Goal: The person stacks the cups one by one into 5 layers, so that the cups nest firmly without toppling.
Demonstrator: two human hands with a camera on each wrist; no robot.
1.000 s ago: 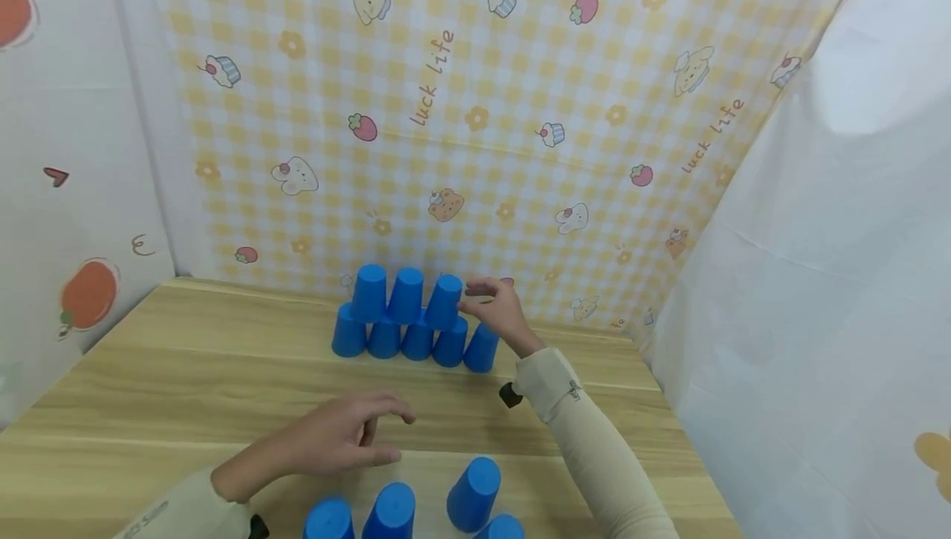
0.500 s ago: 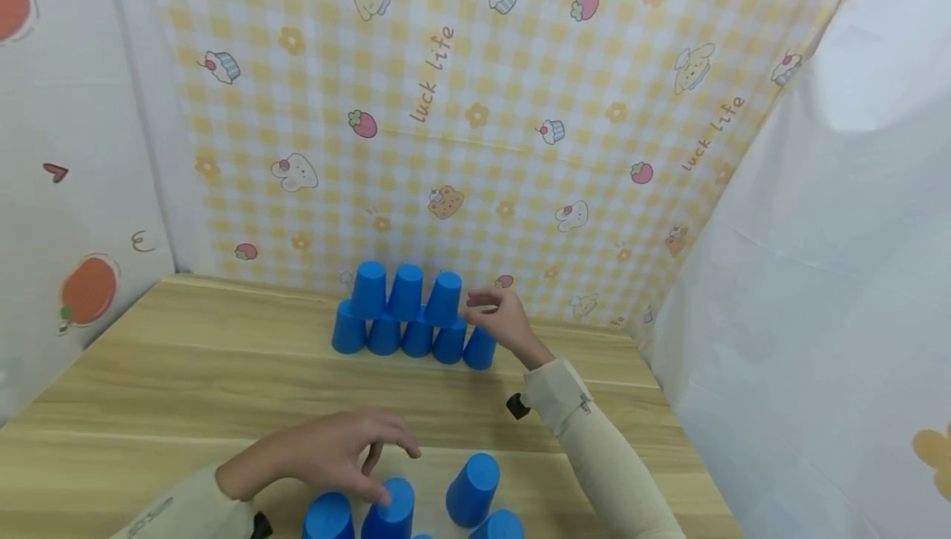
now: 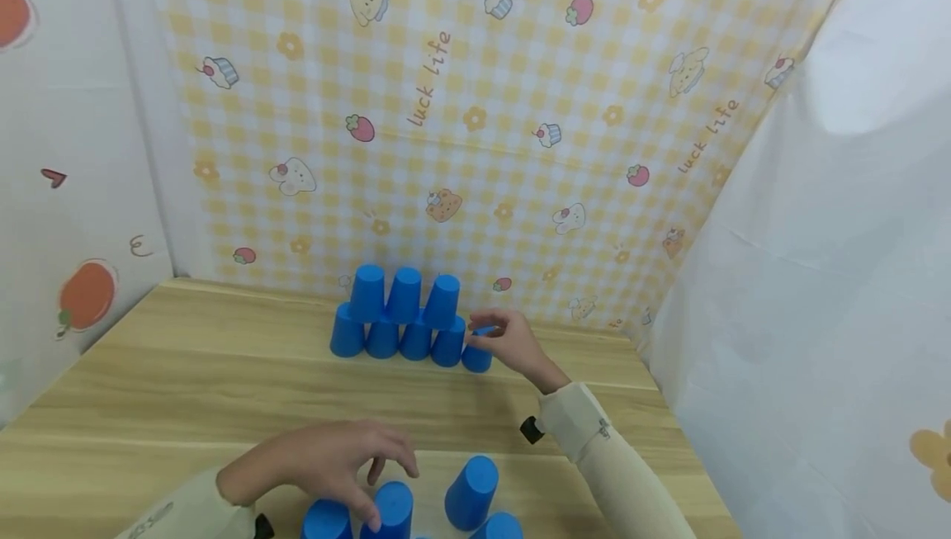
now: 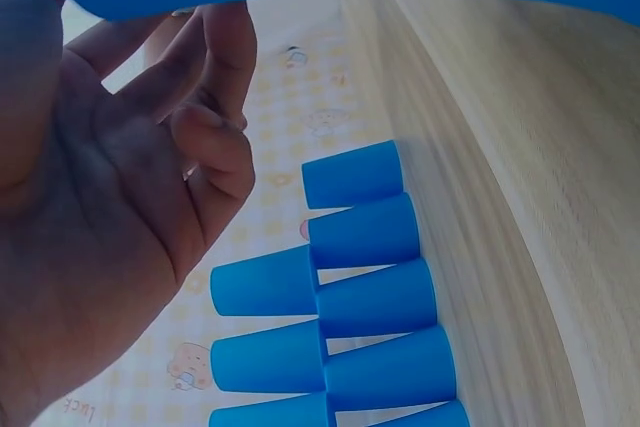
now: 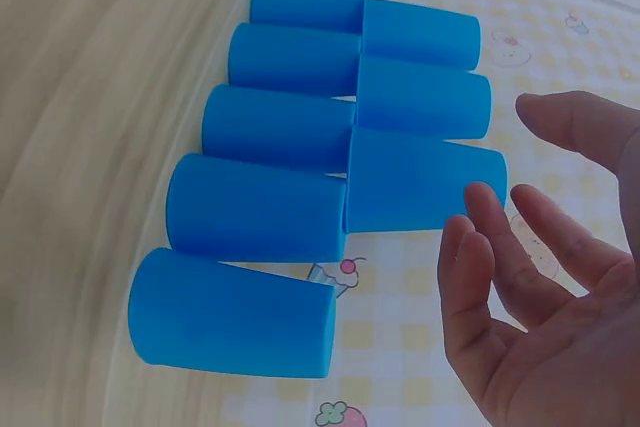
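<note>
Currently nearest your left hand [image 3: 338, 458]: one blue cup [image 3: 397, 508], axis upright, beneath the thumb; fingers spread, contact uncertain. Your right hand [image 3: 514, 342]: empty, fingers parted, beside the stacked cups [image 3: 404, 300].

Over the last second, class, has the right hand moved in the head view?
Yes: the right hand has moved down and rightward, judged against the printed strawberry just above it on the backdrop.
</note>
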